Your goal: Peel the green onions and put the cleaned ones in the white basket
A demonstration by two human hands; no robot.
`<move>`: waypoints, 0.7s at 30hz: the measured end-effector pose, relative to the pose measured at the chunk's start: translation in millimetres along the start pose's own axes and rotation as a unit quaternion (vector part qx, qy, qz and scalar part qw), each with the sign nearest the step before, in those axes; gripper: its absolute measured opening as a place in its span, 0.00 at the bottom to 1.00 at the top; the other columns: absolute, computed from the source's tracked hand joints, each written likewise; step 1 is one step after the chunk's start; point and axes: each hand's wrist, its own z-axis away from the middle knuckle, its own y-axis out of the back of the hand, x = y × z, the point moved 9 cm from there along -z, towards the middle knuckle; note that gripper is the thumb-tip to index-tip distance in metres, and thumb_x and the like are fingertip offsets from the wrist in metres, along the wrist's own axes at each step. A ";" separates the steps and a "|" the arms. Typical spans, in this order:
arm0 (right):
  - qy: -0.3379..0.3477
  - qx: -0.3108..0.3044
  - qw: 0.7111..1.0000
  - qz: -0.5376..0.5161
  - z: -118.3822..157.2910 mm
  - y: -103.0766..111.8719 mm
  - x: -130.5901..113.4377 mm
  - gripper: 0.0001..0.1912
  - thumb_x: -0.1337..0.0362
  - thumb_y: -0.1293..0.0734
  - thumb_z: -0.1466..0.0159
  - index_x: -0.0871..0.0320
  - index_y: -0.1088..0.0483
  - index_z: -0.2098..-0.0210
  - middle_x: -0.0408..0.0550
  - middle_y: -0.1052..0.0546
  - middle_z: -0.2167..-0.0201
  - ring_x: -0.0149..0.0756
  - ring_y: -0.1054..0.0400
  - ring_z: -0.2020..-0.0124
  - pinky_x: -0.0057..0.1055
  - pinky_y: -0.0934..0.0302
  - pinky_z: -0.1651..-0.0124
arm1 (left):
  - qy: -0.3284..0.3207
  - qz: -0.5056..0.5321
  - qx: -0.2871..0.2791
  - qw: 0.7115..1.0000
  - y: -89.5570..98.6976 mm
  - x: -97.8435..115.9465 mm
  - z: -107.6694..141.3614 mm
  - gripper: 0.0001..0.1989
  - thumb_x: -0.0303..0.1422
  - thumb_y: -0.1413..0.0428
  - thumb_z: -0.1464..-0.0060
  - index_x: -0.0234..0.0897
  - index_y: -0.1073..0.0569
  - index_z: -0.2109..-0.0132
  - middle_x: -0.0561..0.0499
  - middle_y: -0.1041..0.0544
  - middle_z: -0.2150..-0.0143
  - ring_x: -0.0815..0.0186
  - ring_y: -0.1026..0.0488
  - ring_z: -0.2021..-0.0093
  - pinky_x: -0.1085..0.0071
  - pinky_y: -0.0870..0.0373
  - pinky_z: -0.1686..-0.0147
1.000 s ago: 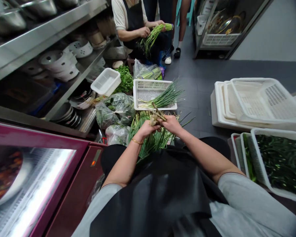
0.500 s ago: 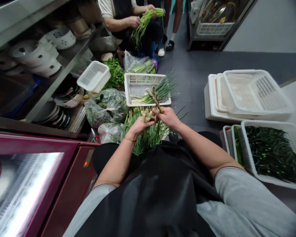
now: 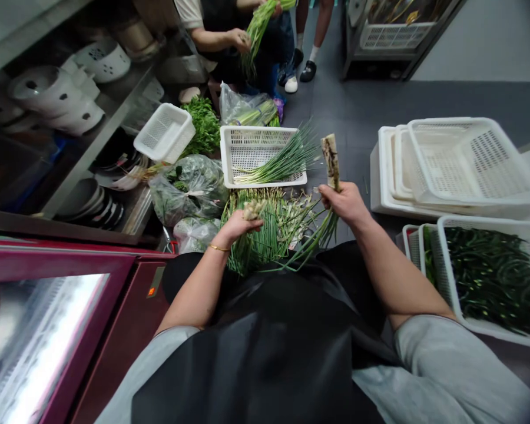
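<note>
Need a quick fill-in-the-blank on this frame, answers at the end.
1. The bracelet is on the camera wearer's ____ wrist.
2. The blotched piece is held in the wearer's ____ hand.
3. The basket with long green stalks is coloured ____.
4. The wearer's left hand and right hand are ____, not touching.

Missing words: left; right; white; apart.

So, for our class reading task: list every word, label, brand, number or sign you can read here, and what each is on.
No text can be read for certain.
Display on the maroon cabinet: glowing orange marks, too small and blurred to read.
Purple wrapping by the plastic bag: no print legible.
Greens in the right hand: no label visible.
</note>
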 end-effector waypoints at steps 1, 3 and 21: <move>-0.020 -0.015 1.000 -0.006 -6.0 4.7 9.9 0.20 0.50 0.35 0.39 0.59 0.35 0.78 0.42 0.33 0.83 0.27 0.42 0.82 0.27 0.48 0.77 | -0.003 0.026 0.006 1.000 4.5 0.8 1.6 0.13 0.36 0.33 0.62 0.32 0.27 0.75 0.50 0.25 0.77 0.70 0.31 0.77 0.74 0.37 0.77; -0.056 -0.050 0.997 0.016 -17.8 7.5 27.3 0.16 0.52 0.31 0.42 0.60 0.32 0.74 0.41 0.33 0.84 0.26 0.42 0.83 0.26 0.48 0.78 | -0.032 0.081 0.005 0.996 10.5 9.9 6.7 0.14 0.38 0.34 0.60 0.31 0.25 0.72 0.48 0.23 0.73 0.67 0.27 0.71 0.72 0.33 0.72; -0.089 -0.126 0.949 -0.275 -6.9 -86.1 -27.5 0.21 0.51 0.25 0.50 0.63 0.31 0.71 0.37 0.35 0.84 0.19 0.54 0.87 0.22 0.63 0.86 | -0.067 0.234 -0.015 0.970 -49.5 58.5 14.8 0.20 0.34 0.31 0.65 0.30 0.24 0.62 0.49 0.23 0.70 0.65 0.25 0.72 0.76 0.41 0.82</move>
